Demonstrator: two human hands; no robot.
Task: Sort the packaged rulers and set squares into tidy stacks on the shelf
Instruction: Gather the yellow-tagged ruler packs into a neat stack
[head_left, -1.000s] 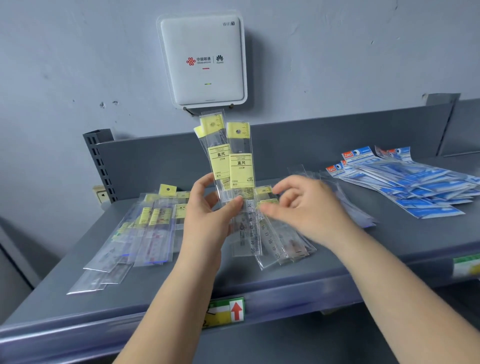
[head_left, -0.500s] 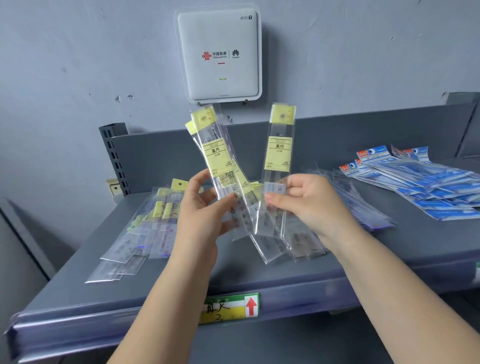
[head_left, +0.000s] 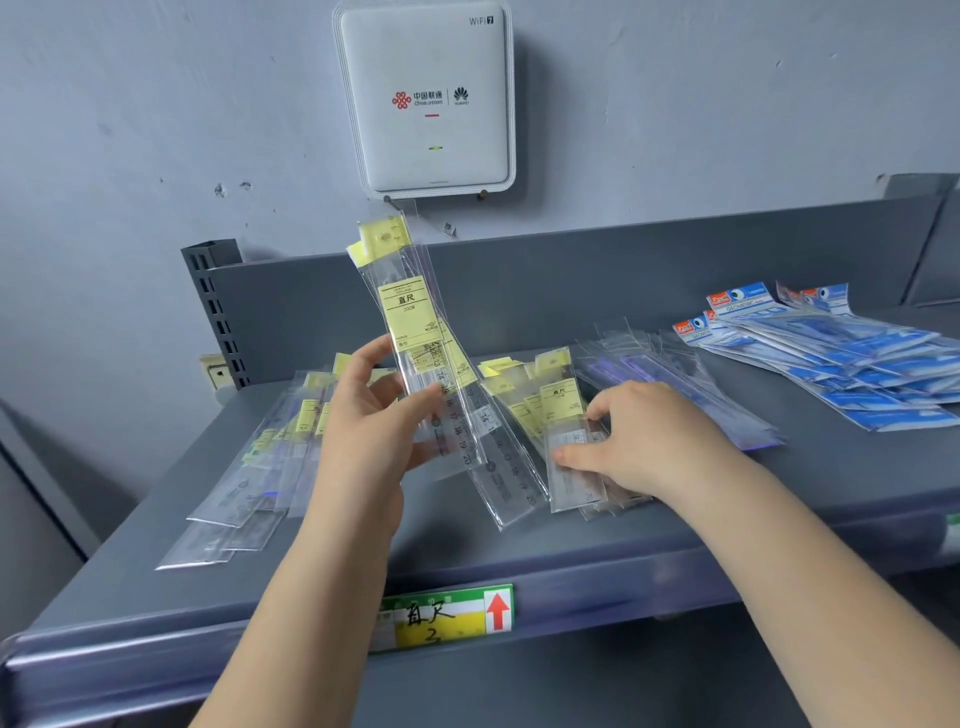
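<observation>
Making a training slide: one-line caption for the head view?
Left hand holds yellow-labelled rulers upright; right hand grips one on the shelf pile.

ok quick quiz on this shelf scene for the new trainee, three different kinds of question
1. True or false: the left hand holds its yellow-labelled rulers raised off the shelf.
2. Where is the right hand? A) on the blue-headed packs B) on the middle ruler pile C) on the shelf tag
3. Fill in: the white box on the wall is printed "WiFi ___".

Key: 1 true; 2 B; 3 7
</observation>
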